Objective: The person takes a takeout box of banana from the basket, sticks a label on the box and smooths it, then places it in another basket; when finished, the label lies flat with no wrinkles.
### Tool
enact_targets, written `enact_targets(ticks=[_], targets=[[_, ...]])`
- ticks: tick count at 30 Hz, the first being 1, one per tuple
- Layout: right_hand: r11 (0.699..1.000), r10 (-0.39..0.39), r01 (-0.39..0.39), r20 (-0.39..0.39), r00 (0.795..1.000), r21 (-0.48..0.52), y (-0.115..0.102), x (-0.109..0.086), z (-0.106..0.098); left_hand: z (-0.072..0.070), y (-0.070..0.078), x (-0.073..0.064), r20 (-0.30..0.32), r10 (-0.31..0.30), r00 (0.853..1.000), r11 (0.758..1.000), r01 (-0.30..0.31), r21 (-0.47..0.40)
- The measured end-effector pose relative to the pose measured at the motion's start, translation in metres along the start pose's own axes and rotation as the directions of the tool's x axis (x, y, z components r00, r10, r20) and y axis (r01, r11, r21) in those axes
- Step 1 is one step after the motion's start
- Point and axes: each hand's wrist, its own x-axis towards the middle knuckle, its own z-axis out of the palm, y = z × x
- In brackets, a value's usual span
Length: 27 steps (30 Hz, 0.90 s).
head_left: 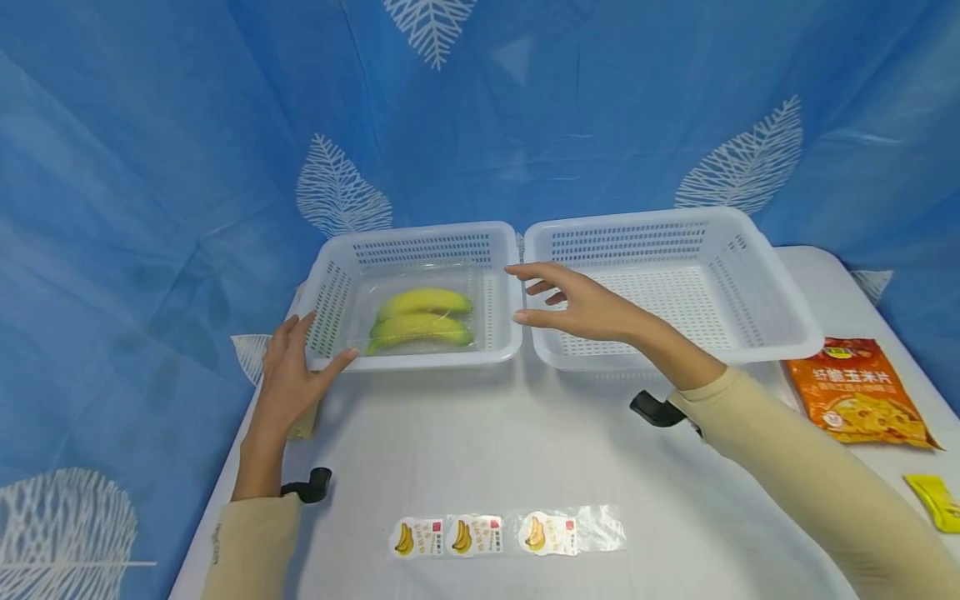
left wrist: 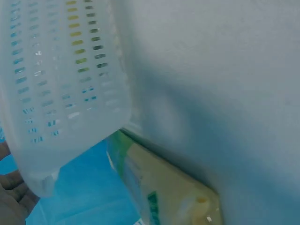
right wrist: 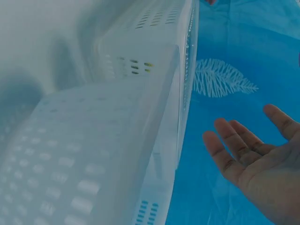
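Note:
Two bananas (head_left: 422, 331) lie inside a clear plastic box (head_left: 358, 307) in the left white basket (head_left: 431, 362). Near that basket's left front corner is my left hand (head_left: 283, 375), thumb and fingers apart; I cannot tell whether it touches the rim. My right hand (head_left: 588, 307) hovers over the gap between the two baskets, its fingers spread and holding nothing. In the right wrist view its palm and loosely bent fingers (right wrist: 227, 150) are apart from the basket rims. The right white basket (head_left: 675, 304) has nothing in it.
A strip of banana stickers (head_left: 510, 535) lies on the white table (head_left: 450, 450) in front. To the right are an orange snack bag (head_left: 862, 392) and a small yellow packet (head_left: 933, 502). Beside the left basket lies a beige-and-green package (left wrist: 164, 187). A blue curtain (head_left: 525, 125) hangs behind.

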Motion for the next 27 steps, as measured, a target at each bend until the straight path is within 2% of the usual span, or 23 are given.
enact_targets(ticks=[5,15,21,27], targets=[[0.999,0.005,-0.006,0.042,0.999,0.038,-0.001,0.03,0.008,0.004,-0.005,0.001,0.021,-0.032,0.999,0.999,0.033,-0.012],[1.0,0.016,-0.014,0.102,0.995,-0.026,0.004,0.075,0.017,0.01,-0.013,0.005,0.016,-0.03,0.999,1.0,0.03,-0.008],[0.997,0.044,-0.034,0.149,0.988,-0.069,0.006,0.094,0.025,0.01,-0.016,0.005,0.045,-0.039,0.998,0.999,0.04,-0.031],[0.99,0.078,-0.055,0.176,0.981,-0.132,0.002,0.105,0.028,0.01,-0.016,0.007,0.039,-0.038,0.999,0.998,0.04,-0.056]])
